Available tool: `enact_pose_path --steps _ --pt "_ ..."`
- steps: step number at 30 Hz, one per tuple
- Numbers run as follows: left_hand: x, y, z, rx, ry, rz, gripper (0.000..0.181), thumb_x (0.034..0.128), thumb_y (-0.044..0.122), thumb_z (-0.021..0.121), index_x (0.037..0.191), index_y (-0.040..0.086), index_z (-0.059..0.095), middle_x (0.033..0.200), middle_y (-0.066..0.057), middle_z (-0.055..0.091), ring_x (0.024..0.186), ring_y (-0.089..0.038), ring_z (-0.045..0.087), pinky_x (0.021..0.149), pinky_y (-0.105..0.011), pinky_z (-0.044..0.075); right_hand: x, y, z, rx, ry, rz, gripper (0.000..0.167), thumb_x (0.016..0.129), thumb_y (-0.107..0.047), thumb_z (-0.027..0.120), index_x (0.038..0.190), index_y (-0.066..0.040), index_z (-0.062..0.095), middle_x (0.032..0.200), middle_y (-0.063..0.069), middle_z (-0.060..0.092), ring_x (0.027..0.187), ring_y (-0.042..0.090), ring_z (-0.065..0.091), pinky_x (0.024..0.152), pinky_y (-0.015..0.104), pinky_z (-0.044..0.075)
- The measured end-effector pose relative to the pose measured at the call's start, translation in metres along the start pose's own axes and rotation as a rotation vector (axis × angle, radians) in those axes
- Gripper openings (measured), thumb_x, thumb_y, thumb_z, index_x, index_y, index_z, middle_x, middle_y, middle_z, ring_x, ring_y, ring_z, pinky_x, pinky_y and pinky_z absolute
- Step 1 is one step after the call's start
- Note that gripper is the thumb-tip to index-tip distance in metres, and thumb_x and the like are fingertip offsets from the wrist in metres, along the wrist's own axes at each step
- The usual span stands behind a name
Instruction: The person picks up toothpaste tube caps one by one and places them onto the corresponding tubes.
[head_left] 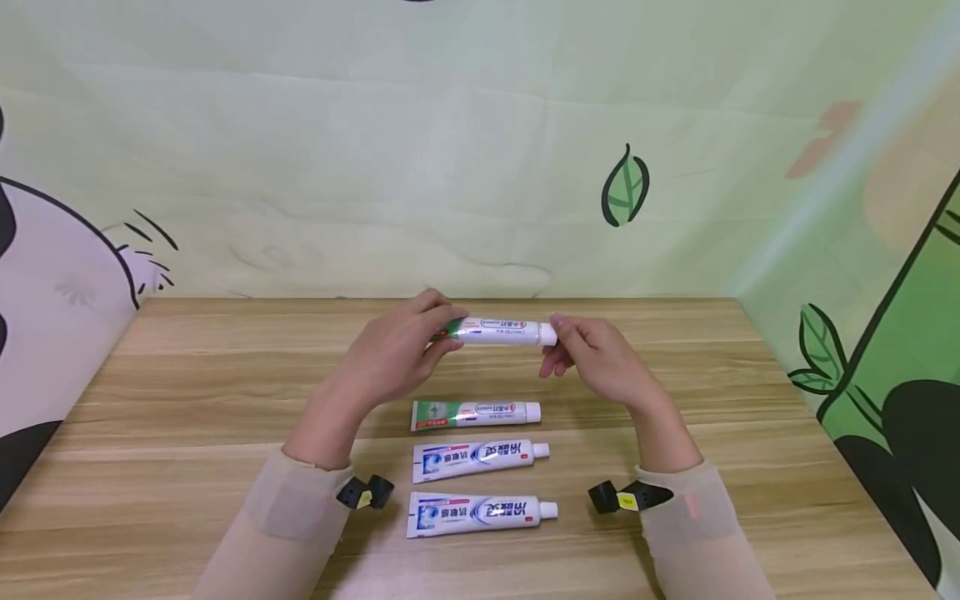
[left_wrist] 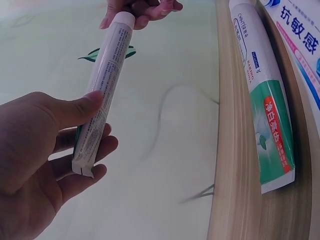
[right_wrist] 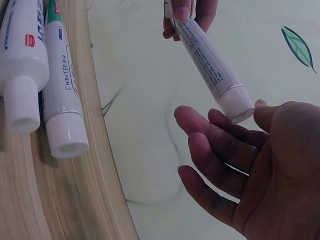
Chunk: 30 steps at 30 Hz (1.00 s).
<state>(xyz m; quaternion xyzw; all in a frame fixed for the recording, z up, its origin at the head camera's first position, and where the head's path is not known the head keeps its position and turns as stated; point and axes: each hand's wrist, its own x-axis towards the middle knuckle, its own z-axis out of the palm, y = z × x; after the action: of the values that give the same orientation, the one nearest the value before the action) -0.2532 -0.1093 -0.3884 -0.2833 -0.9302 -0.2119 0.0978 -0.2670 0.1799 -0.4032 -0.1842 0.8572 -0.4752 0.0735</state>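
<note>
A green-and-white toothpaste tube (head_left: 498,331) is held up sideways above the far part of the table. The left hand (head_left: 390,350) grips its flat green end, thumb on one side and fingers on the other. At the white cap (right_wrist: 236,104), the right hand (head_left: 607,358) pinches the rim lightly with thumb and index finger; its other fingers are spread and loosely bent. Below the hands a matching green-and-white tube (head_left: 476,414) lies on the table. Nearer are two blue-and-white toothpaste tubes, a middle one (head_left: 476,460) and a front one (head_left: 476,513). All caps point right.
The wooden table (head_left: 187,400) ends at the back against a pale green printed backdrop (head_left: 375,167) with leaf and panda drawings. Black straps with small cameras sit on both sleeved wrists, the left camera (head_left: 378,492) beside the front tubes.
</note>
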Motion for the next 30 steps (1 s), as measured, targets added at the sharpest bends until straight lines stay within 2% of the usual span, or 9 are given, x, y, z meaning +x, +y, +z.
enact_pose_path --steps 3,7,12,16,20,23,26,30 --pt "0.0002 0.0004 -0.0003 -0.009 -0.001 0.0 0.037 0.1029 0.026 0.066 0.137 0.012 0.066 0.121 -0.003 0.064 0.094 -0.017 0.063 0.079 -0.033 0.057 -0.0001 -0.0001 -0.0001 0.003 0.009 0.018 0.055 0.114 -0.04 0.034 0.099 -0.001 0.069 0.081 0.012 0.073 0.082 0.04 0.067 0.071 0.03 0.057" --pt "0.0004 0.0001 -0.0004 -0.017 0.003 0.004 0.037 0.1024 0.025 0.067 0.137 0.012 0.067 0.12 -0.003 0.064 0.093 -0.016 0.062 0.079 -0.032 0.057 -0.0005 0.0004 -0.0005 -0.007 0.029 0.025 0.054 0.114 -0.041 0.036 0.103 0.0 0.07 0.082 0.013 0.072 0.078 0.031 0.064 0.071 0.03 0.056" --pt "0.0 -0.0008 0.0001 -0.014 0.01 0.016 0.036 0.1016 0.025 0.068 0.135 0.012 0.067 0.119 -0.003 0.065 0.093 -0.016 0.063 0.079 -0.032 0.057 0.0003 -0.0001 -0.0001 0.03 0.064 -0.012 0.033 0.112 -0.032 0.046 0.115 -0.005 0.064 0.089 0.015 0.068 0.077 0.025 0.063 0.071 0.028 0.057" --pt "-0.0005 -0.0018 0.0006 -0.019 0.008 0.009 0.036 0.1018 0.025 0.068 0.135 0.012 0.068 0.121 -0.003 0.065 0.097 -0.017 0.065 0.082 -0.034 0.058 0.0012 -0.0012 0.0011 0.062 0.092 -0.056 0.023 0.111 -0.024 0.051 0.116 -0.005 0.062 0.09 0.017 0.069 0.075 0.025 0.065 0.07 0.031 0.06" --pt "-0.0003 -0.0025 0.0006 -0.026 -0.001 -0.007 0.037 0.1023 0.026 0.067 0.136 0.012 0.067 0.125 -0.004 0.064 0.1 -0.018 0.066 0.086 -0.036 0.059 0.0013 -0.0022 0.0015 0.073 0.099 -0.074 0.022 0.11 -0.023 0.052 0.115 -0.004 0.062 0.092 0.017 0.071 0.077 0.026 0.068 0.075 0.035 0.062" --pt "0.0001 -0.003 0.0006 -0.031 -0.003 -0.017 0.038 0.1027 0.026 0.067 0.137 0.011 0.066 0.126 -0.004 0.064 0.099 -0.018 0.066 0.085 -0.036 0.059 0.0005 -0.0035 0.0004 0.082 0.091 -0.063 0.02 0.106 -0.021 0.061 0.118 -0.005 0.063 0.097 0.016 0.073 0.083 0.027 0.068 0.077 0.032 0.061" --pt "0.0003 -0.0036 0.0005 -0.035 0.001 -0.025 0.038 0.1027 0.026 0.067 0.137 0.01 0.066 0.125 -0.004 0.064 0.096 -0.018 0.065 0.082 -0.035 0.059 -0.0007 -0.0043 -0.0011 0.077 0.084 -0.055 0.025 0.1 -0.015 0.071 0.121 -0.005 0.063 0.103 0.015 0.073 0.088 0.026 0.069 0.078 0.028 0.06" --pt "0.0004 -0.0039 0.0007 -0.031 -0.002 -0.025 0.038 0.1026 0.026 0.067 0.137 0.01 0.066 0.125 -0.005 0.064 0.096 -0.018 0.065 0.082 -0.035 0.059 -0.0019 -0.0043 -0.0024 0.061 0.076 -0.066 0.028 0.097 -0.006 0.072 0.124 -0.003 0.063 0.107 0.015 0.074 0.088 0.025 0.07 0.079 0.028 0.06"
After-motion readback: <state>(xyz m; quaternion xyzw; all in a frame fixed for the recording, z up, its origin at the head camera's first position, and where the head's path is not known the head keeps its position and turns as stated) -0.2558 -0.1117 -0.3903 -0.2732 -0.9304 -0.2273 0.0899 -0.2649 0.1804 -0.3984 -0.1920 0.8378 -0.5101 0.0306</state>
